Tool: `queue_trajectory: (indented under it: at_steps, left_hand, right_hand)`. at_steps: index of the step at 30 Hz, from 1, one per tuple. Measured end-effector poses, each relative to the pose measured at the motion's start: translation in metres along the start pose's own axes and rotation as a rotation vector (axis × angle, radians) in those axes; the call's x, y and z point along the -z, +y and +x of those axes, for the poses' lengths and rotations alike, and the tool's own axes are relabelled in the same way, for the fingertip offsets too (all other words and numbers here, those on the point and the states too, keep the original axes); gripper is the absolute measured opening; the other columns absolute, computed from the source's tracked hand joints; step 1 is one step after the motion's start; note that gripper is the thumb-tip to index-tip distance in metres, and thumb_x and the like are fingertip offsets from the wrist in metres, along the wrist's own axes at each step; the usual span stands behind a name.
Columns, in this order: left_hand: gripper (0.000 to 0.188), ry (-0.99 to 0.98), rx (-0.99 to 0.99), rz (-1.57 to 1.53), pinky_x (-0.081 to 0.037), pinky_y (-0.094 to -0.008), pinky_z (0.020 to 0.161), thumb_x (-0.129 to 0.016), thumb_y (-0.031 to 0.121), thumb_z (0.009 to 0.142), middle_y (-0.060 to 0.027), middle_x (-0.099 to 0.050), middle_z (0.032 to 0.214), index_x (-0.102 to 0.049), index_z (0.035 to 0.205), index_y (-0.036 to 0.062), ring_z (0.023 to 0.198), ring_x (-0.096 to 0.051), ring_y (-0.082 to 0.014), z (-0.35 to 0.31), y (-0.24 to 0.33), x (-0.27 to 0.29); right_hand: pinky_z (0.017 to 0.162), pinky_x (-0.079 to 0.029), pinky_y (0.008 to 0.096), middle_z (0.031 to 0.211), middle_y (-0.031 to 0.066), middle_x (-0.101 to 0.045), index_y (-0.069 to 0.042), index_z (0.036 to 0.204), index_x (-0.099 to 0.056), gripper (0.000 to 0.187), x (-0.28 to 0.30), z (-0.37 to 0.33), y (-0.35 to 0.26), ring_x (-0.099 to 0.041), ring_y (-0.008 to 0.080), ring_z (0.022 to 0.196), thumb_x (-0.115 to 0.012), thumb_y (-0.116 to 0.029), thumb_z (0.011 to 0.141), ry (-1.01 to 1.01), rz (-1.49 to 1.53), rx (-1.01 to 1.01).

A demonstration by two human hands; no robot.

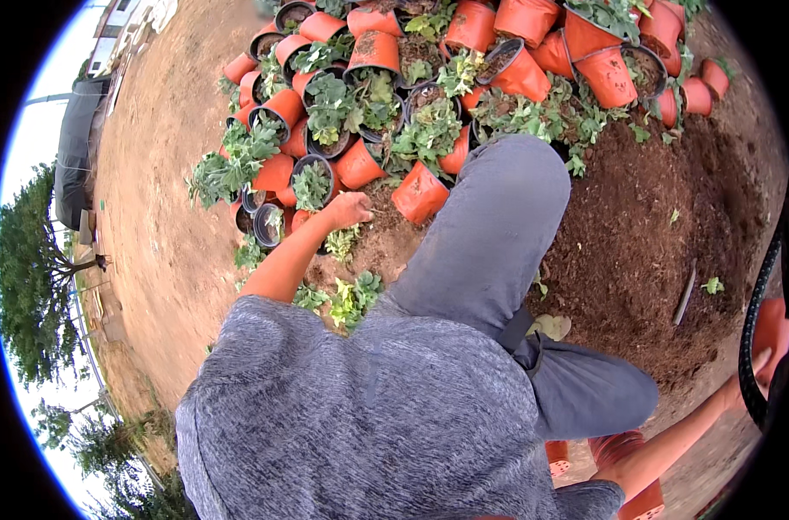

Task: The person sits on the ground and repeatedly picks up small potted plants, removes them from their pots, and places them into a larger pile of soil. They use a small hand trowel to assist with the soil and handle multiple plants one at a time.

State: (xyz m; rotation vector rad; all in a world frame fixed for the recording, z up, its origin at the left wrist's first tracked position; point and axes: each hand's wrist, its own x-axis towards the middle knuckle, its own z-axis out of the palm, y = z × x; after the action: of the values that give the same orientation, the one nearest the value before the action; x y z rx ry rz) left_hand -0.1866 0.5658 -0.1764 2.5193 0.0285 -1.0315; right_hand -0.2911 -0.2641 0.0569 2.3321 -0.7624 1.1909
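My left hand reaches forward to the near edge of a heap of orange plastic pots and leafy green seedlings. Its fingers curl down onto soil beside a tipped orange pot and a black pot holding a plant; whether it grips anything is hidden. My right hand stretches out to the far right, at a curved black rim with an orange pot behind it; its fingers are partly hidden. My bent knee in grey trousers lies between the two arms.
A mound of dark soil lies right of the knee, with a stick on it. Stacked orange pots sit under my right forearm. Bare brown ground spreads to the left, with trees beyond it.
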Motion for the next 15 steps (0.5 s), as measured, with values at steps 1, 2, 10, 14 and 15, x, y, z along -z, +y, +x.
queue_trajectory:
  at_steps: [1, 2, 10, 14, 15]
  left_hand:
    - [0.031, 0.037, -0.055, -0.001, -0.054, -0.0315, 0.073, -0.075, 0.020, 0.080, -0.0112, -0.070, 0.089, -0.064, 0.101, 0.0006, 0.080, -0.067, -0.0175, 0.015, 0.005, -0.010]
    - [0.043, -0.031, -0.013, -0.069, -0.052, -0.0343, 0.085, -0.077, 0.025, 0.078, -0.0146, -0.068, 0.102, -0.061, 0.111, 0.0008, 0.095, -0.066, -0.0228, 0.029, 0.003, -0.021]
    - [0.125, 0.165, 0.122, -0.065, -0.034, -0.0413, 0.110, -0.086, 0.050, 0.055, -0.0243, -0.036, 0.142, -0.018, 0.148, 0.0026, 0.134, -0.036, -0.0371, 0.064, 0.078, -0.062]
    - [0.131, 0.143, 0.136, -0.112, -0.035, -0.0419, 0.110, -0.087, 0.050, 0.050, -0.0258, -0.036, 0.143, -0.016, 0.148, 0.0021, 0.133, -0.037, -0.0382, 0.067, 0.075, -0.057]
    - [0.130, 0.117, 0.133, -0.110, -0.035, -0.0420, 0.110, -0.087, 0.050, 0.050, -0.0261, -0.036, 0.143, -0.016, 0.148, 0.0020, 0.133, -0.037, -0.0387, 0.068, 0.077, -0.053]
  right_hand:
    - [0.090, -0.047, 0.0412, 0.114, 0.0208, -0.062, 0.000, 0.130, -0.051, 0.066, -0.023, -0.022, 0.024, -0.060, 0.0335, 0.102, -0.074, -0.037, 0.080, -0.337, -0.033, 0.042]
    - [0.091, -0.048, 0.0386, 0.115, 0.0210, -0.064, -0.001, 0.130, -0.054, 0.060, -0.040, -0.033, 0.037, -0.062, 0.0322, 0.103, -0.073, -0.032, 0.082, -0.671, -0.050, 0.077]
    - [0.101, -0.041, 0.0381, 0.134, 0.0216, -0.050, 0.000, 0.136, -0.047, 0.073, 0.008, -0.098, 0.010, -0.051, 0.0311, 0.121, -0.071, -0.045, 0.083, -0.431, 0.552, -0.344]
    - [0.102, -0.041, 0.0387, 0.137, 0.0206, -0.047, 0.000, 0.135, -0.048, 0.069, 0.071, -0.125, -0.039, -0.050, 0.0311, 0.121, -0.069, -0.043, 0.085, -0.478, 0.404, -0.672]
    - [0.102, -0.042, 0.0386, 0.137, 0.0204, -0.047, 0.000, 0.135, -0.047, 0.069, 0.074, -0.143, -0.019, -0.050, 0.0312, 0.121, -0.069, -0.042, 0.085, -0.492, 0.446, -0.668]
